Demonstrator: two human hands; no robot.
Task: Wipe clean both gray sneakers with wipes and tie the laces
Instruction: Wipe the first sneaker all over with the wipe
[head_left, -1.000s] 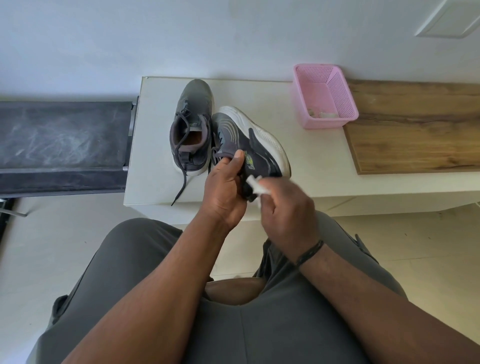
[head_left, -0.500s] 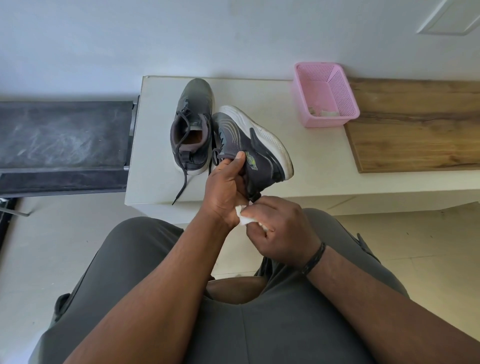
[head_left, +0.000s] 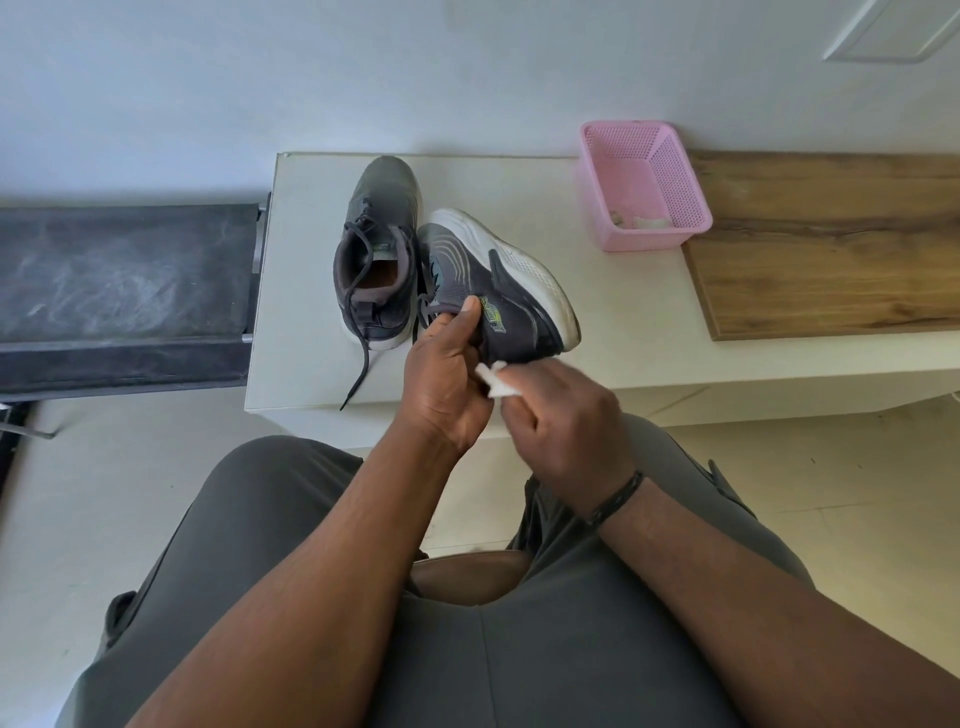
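A seated person in gray trousers works over a white surface, seen from a head-worn camera looking down. The left hand grips a gray sneaker tipped on its side, thumb laid along the upper near the collar and fingers curled round the heel end, so that its white sole faces right and far. The right hand, a dark cord bracelet at its wrist, pinches a crumpled white wipe in curled fingers just at the sneaker's near heel edge; whether the wipe touches the shoe cannot be told.

The second gray sneaker stands upright on the surface just to the left of the held one, toe pointing far, its dark laces undone, one end trailing toward the near edge of the surface.

At the far right of the white surface sits a pink perforated basket with a few pale scraps lying in its near end. A wooden board lies to the right of the basket. A dark padded bench stands to the left of the surface, and pale floor shows beneath.
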